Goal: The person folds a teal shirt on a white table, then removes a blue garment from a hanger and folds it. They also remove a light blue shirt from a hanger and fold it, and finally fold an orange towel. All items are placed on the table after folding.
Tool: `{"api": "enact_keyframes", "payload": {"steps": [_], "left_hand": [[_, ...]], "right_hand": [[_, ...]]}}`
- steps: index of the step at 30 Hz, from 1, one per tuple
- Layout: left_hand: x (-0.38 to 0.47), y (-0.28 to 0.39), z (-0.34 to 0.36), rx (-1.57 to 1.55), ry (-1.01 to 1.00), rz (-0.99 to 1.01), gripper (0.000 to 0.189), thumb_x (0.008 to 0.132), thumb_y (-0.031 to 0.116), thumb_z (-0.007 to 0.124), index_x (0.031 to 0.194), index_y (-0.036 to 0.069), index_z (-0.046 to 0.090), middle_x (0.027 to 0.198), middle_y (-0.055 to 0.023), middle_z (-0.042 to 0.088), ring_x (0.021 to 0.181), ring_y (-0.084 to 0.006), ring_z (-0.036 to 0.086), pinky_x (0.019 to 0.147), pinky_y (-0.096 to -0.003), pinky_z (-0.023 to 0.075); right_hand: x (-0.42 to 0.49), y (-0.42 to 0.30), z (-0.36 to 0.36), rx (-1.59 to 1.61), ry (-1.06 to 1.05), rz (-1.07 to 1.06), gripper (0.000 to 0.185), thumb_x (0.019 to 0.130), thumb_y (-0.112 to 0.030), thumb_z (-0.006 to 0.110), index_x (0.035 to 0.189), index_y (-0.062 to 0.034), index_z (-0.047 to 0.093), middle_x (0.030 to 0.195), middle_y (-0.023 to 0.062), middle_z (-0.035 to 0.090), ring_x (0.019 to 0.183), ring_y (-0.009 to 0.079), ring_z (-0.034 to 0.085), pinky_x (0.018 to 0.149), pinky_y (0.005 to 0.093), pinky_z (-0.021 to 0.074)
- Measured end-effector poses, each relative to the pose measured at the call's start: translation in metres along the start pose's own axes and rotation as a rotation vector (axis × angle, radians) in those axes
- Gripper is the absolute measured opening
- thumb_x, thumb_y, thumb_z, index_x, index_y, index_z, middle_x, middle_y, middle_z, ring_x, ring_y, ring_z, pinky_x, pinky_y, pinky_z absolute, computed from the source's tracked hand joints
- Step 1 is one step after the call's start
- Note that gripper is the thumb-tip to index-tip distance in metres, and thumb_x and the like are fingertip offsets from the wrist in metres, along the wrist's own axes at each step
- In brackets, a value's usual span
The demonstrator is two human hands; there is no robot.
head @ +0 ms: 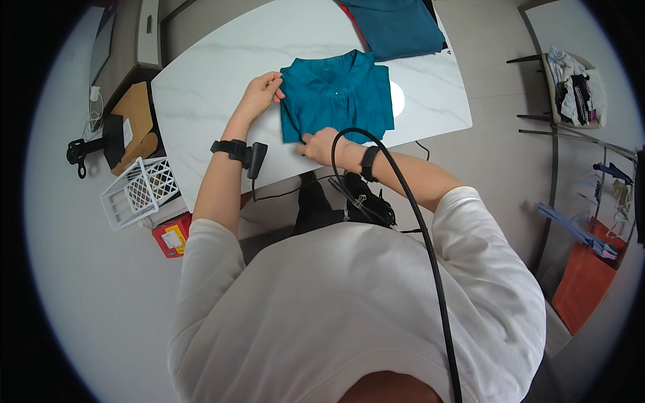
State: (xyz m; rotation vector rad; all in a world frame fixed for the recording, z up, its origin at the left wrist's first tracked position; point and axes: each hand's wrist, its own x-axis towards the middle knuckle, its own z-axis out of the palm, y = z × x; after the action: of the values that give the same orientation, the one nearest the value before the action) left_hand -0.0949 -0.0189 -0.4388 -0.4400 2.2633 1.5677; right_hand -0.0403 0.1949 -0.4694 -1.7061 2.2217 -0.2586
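Observation:
A teal shirt [337,103] lies folded on the white marble-patterned table [211,95], its collar pointing away from me and its buttoned front facing up. At the shirt's upper left edge, near the shoulder, the fingers of my left hand [263,94] pinch the cloth. My right hand [324,146] is at the lower left corner, with fingertips closed on the fabric; they are slightly blurred and partly hidden. A black wristband with a device [244,155] sits on my left wrist, and a black band [370,163] is on my right.
Folded dark teal clothing [395,27] lies at the table's far edge. A black cable [403,181] arches over my right forearm. Left of the table are a cardboard box [133,121], a white plastic basket [146,189] and a red box [172,236]. A chair [554,95] holding clothes stands right.

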Motion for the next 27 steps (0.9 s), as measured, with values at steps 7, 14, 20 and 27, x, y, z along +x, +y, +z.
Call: {"api": "enact_keyframes", "payload": {"steps": [7, 14, 20, 27], "left_hand": [[0.028, -0.014, -0.013, 0.545, 0.089, 0.434, 0.024, 0.095, 0.013, 0.048, 0.111, -0.002, 0.057, 0.103, -0.0103, 0.061, 0.09, -0.0213, 0.061, 0.079, -0.0348, 0.049], [0.013, -0.064, 0.002, 0.15, 0.175, 0.089, 0.076, 0.084, 0.043, 0.066, 0.133, -0.009, 0.04, 0.128, -0.0254, 0.05, 0.117, -0.0276, 0.051, 0.099, -0.0358, 0.0396], [-0.024, -0.069, 0.04, -0.337, 0.0, -0.105, 0.09, 0.079, 0.04, 0.074, 0.136, -0.013, 0.029, 0.135, -0.0239, 0.043, 0.122, -0.0292, 0.045, 0.103, -0.0367, 0.0362], [-0.023, -0.049, 0.05, -0.84, -0.162, -0.437, 0.072, 0.083, 0.027, 0.072, 0.136, -0.005, 0.035, 0.132, -0.0185, 0.049, 0.118, -0.0305, 0.051, 0.099, -0.0443, 0.0438]], "right_hand": [[-0.014, -0.011, -0.006, 0.143, 0.176, 0.041, 0.032, 0.073, -0.008, 0.062, 0.105, -0.0068, 0.057, 0.091, 0.011, 0.056, 0.069, 0.0267, 0.062, 0.058, 0.0369, 0.0509], [-0.056, 0.022, -0.002, 0.469, 0.784, 0.665, 0.033, 0.072, -0.002, 0.062, 0.103, -0.0006, 0.051, 0.101, 0.0193, 0.05, 0.094, 0.0369, 0.052, 0.082, 0.0418, 0.0458], [-0.09, 0.075, 0.022, 0.737, 0.701, 1.233, 0.082, 0.071, -0.03, 0.078, 0.125, 0.0129, 0.034, 0.111, 0.0268, 0.05, 0.103, 0.0369, 0.054, 0.089, 0.0427, 0.0476], [-0.093, 0.091, 0.009, 1.804, 0.563, 0.993, 0.079, 0.08, -0.024, 0.072, 0.134, 0.0137, 0.027, 0.128, 0.0265, 0.046, 0.117, 0.0325, 0.051, 0.099, 0.0388, 0.0454]]}}
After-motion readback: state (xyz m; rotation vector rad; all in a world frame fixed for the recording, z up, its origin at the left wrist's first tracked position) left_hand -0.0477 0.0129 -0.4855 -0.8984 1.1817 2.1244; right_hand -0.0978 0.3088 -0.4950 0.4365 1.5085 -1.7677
